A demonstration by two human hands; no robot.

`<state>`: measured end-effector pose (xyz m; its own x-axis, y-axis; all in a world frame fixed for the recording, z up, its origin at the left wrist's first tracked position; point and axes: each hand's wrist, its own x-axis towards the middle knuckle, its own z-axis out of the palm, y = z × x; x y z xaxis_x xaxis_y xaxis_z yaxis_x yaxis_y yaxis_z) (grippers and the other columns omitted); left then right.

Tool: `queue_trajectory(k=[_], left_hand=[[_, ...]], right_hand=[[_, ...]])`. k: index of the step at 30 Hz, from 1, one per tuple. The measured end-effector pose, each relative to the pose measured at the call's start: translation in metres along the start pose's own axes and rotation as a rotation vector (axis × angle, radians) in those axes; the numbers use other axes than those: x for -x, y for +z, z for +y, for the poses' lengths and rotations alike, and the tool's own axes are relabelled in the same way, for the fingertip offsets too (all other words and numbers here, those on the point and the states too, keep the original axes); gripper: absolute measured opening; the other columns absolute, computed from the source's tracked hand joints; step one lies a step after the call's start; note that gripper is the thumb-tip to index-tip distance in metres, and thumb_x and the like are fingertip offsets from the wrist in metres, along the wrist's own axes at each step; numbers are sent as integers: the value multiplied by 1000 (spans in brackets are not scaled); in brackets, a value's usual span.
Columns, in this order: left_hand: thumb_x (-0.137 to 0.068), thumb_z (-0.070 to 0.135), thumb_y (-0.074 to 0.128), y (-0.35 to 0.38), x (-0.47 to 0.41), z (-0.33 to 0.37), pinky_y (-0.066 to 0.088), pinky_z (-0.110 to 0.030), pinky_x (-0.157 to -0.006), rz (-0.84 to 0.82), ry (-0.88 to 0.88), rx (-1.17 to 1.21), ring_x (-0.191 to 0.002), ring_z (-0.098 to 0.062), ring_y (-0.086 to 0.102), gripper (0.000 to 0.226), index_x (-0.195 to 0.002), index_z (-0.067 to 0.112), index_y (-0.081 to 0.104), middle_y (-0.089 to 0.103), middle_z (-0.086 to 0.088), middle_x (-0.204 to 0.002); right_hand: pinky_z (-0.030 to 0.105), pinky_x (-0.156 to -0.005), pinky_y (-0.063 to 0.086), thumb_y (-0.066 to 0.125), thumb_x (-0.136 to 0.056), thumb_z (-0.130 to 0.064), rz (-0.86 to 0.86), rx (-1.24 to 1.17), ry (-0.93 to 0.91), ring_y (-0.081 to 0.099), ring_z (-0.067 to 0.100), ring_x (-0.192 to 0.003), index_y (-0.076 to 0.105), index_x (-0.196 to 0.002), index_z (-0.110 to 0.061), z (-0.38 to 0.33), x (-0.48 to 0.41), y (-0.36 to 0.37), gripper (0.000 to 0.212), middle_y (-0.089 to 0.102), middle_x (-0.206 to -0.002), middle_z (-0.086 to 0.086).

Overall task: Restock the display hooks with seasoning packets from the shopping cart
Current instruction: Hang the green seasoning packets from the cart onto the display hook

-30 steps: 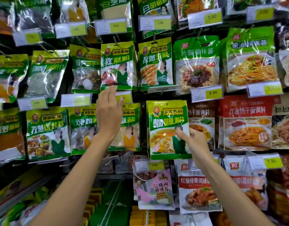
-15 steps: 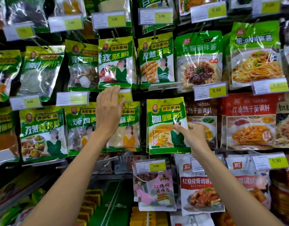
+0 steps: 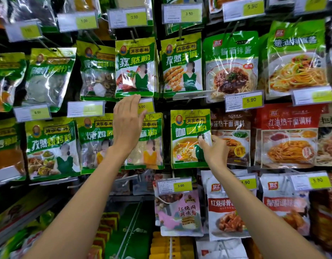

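Hanging a green-and-yellow curry packet [image 3: 187, 133] in the middle row of the display wall [image 3: 161, 101]. The right hand [image 3: 214, 153] pinches the packet at its right edge, about midway up, with the thumb on the printed face and the other fingers curled behind. The packet stands upright with its long axis vertical and its face toward the camera. Its top edge is roughly level with the tops of its neighbours in the row. Whether its hang hole sits on a hook cannot be told, since no hook tip or price tag shows above it and the top strip hides what lies behind.

The left hand [image 3: 126, 126] is open and flat, fingers straight and close together, holding nothing. Its fingertips reach the 3.00 price tag [image 3: 147, 107] of the next column to the left, and its palm covers part of the packet with the yellow-dressed figure [image 3: 148, 146] hanging there. The curry packet lies to the right of the left hand across a dark gap, so the right hand alone controls it.

The coming move appears to turn on depth. The hook would lie on the far side of the packet near its top, above the grip, so the top may tilt when pushed away.
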<state>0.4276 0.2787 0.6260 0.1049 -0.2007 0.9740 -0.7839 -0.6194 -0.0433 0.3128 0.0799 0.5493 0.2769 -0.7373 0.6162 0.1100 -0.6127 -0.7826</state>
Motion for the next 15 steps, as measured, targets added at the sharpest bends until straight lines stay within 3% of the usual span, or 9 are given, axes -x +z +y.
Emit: queue_trajectory(k=[2, 5, 8, 10, 12, 15], left_hand=[[-98, 28, 49, 0, 0, 0, 31, -41, -110, -1, 4, -1, -125, -30, 47, 46, -134, 1, 45, 53, -16, -131], [-98, 27, 49, 0, 1, 1, 29, -40, -111, 1, 6, 9, -127, -29, 45, 46, -135, 1, 44, 51, -16, -133], [-98, 22, 50, 1, 6, 5, 25, -39, -115, 59, 11, 17, -132, -30, 42, 46, -137, 0, 42, 48, -17, -139], [-98, 18, 49, 3, 19, 14, 24, -38, -115, 113, 28, 42, -132, -30, 42, 42, -135, -1, 45, 48, -17, -139], [-98, 15, 48, 8, 40, 33, 30, -40, -113, 156, 57, 125, -127, -31, 47, 38, -132, -2, 48, 53, -18, -134], [-97, 11, 49, 16, 87, 85, 37, -42, -106, 106, 71, 312, -119, -32, 53, 33, -127, -2, 54, 59, -17, -125]], right_hand=[[33, -69, 31, 64, -90, -30, -17, 5, -12, 44, 21, -72, 56, -69, -11, 2, 1, 0, 29, 49, -61, -2], [31, -67, 32, 62, -91, -30, -20, 26, -37, 46, 21, -67, 55, -72, -12, 4, 4, -5, 28, 47, -60, -6], [23, -58, 34, 65, -89, -33, -16, 46, -55, 47, 10, -62, 55, -80, -15, 7, 14, -18, 22, 51, -66, -8], [21, -65, 41, 66, -89, -27, -5, 48, -55, 55, 12, -74, 57, -98, -11, 14, 25, -34, 21, 57, -79, -4], [15, -68, 44, 62, -92, -22, 34, 49, -74, 57, 13, -81, 57, -109, -7, 26, 40, -58, 23, 58, -87, -3], [4, -62, 41, 53, -98, -24, 65, 107, -61, 53, 4, -78, 58, -115, -11, 50, 72, -111, 23, 57, -91, -6]])
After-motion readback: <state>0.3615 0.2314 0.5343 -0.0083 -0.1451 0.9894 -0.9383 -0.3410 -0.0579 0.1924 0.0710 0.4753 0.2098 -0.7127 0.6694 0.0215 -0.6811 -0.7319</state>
